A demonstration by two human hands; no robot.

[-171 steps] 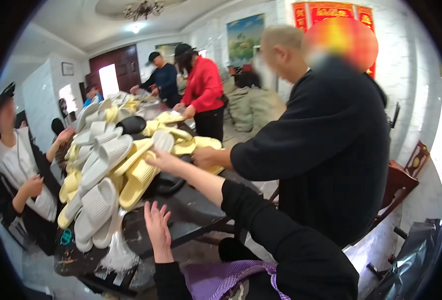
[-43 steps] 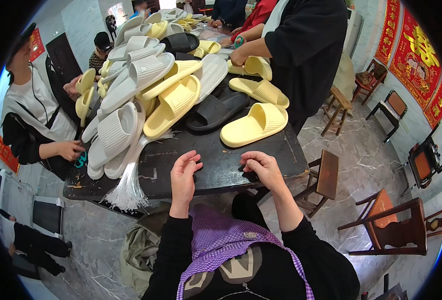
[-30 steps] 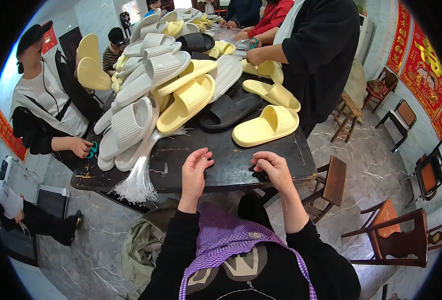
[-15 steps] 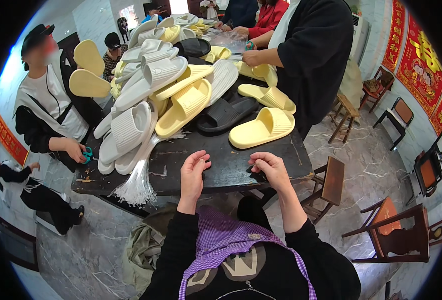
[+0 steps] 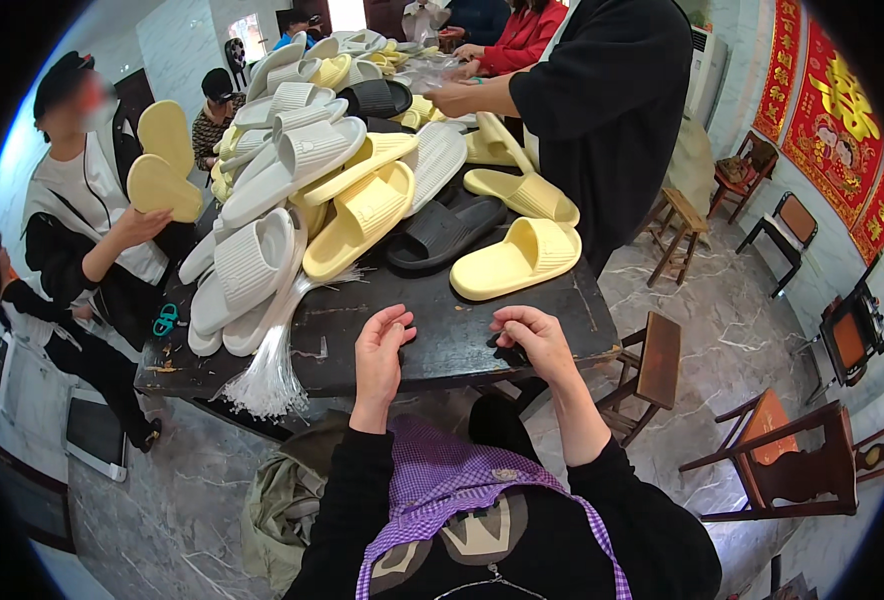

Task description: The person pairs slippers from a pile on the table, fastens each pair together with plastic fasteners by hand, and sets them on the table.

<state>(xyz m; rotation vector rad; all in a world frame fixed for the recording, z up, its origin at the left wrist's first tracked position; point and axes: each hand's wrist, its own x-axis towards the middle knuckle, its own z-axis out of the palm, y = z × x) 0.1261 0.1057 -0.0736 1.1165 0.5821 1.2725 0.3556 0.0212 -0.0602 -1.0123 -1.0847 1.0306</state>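
We take this for a home's living room serving as a small workshop. Red wall hangings (image 5: 834,125), wooden chairs (image 5: 772,430) and a grey marbled floor (image 5: 182,520) look homely; the dark table (image 5: 444,350) bears piled slippers (image 5: 362,222), scissors (image 5: 165,320) and a bundle of clear strands (image 5: 270,375).

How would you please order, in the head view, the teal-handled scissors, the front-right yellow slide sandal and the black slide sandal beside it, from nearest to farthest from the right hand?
1. Front-right yellow slide sandal: just beyond the right hand.
2. Black slide sandal: farther back, to the left.
3. Teal-handled scissors: far left, near the table's left edge.
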